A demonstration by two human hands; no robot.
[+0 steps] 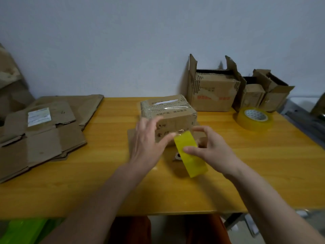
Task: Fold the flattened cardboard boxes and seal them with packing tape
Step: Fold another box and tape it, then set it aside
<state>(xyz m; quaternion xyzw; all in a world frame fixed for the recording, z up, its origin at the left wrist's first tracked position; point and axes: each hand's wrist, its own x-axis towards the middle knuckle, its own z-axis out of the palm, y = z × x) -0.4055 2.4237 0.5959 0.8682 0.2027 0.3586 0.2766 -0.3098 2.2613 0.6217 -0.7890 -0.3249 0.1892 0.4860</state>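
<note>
One small brown cardboard box (pixel 168 117) stands folded mid-counter, clear tape across its top. The right hand (pixel 211 147) grips a yellow tape roll (pixel 190 155); the left hand (pixel 147 143), fingers straight, presses the box's near face. Flattened brown boxes (pixel 44 134) wait at left, unfolded.

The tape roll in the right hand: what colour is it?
Yellow; the tape roll shows best in the head view.

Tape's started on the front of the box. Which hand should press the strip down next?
Probably the left. The left hand is open, its fingers already at the box front where the strip leaves the tape roll. The right hand grips that roll, so it looks busy holding it.
</note>
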